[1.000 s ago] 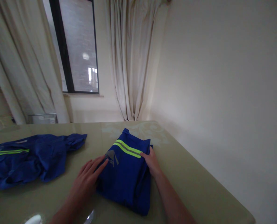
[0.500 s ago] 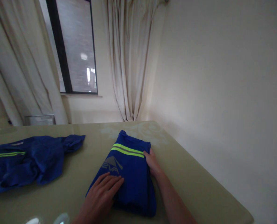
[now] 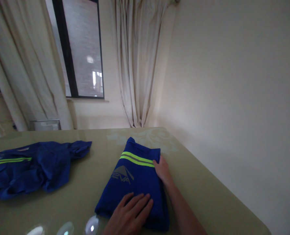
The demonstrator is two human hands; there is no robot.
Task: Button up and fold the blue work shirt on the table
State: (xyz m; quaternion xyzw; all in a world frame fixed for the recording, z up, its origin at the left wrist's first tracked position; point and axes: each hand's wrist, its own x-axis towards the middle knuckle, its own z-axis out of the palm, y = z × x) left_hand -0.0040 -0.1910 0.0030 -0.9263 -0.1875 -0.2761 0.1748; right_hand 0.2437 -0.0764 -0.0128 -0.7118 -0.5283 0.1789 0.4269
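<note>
Dim, diffuse illumination; the wall (image 3: pixel 228 81) is brightest near the corner and darkens toward the right. Pale reflections appear in the window (image 3: pixel 86 49), and round glare spots on the glossy tabletop (image 3: pixel 78 182). Overall focus is soft, with fine detail smeared.

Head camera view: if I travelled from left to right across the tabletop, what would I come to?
Crumpled blue garment → folded blue garment → right hand at its right edge.
</note>
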